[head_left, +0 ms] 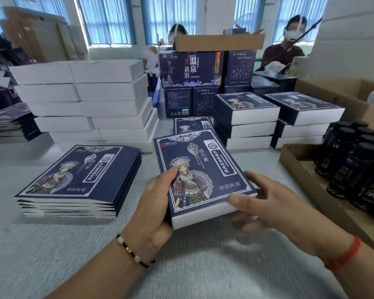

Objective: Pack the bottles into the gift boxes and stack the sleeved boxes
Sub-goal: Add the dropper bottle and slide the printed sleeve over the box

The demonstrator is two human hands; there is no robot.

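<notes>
Both hands point(158, 203) point(266, 203) hold one sleeved box point(203, 175); perhaps six stacked point(246, 119).

the right grip point(266, 203) is blurring at its lower fingers under the sleeved box point(203, 175). the bottles point(354, 160) at the right are running off the edge, their labels too blurred to read.

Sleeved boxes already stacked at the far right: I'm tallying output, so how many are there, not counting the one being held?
6: three in the left stack, three in the right stack, beside the bottles. More may be hidden behind them.
</notes>
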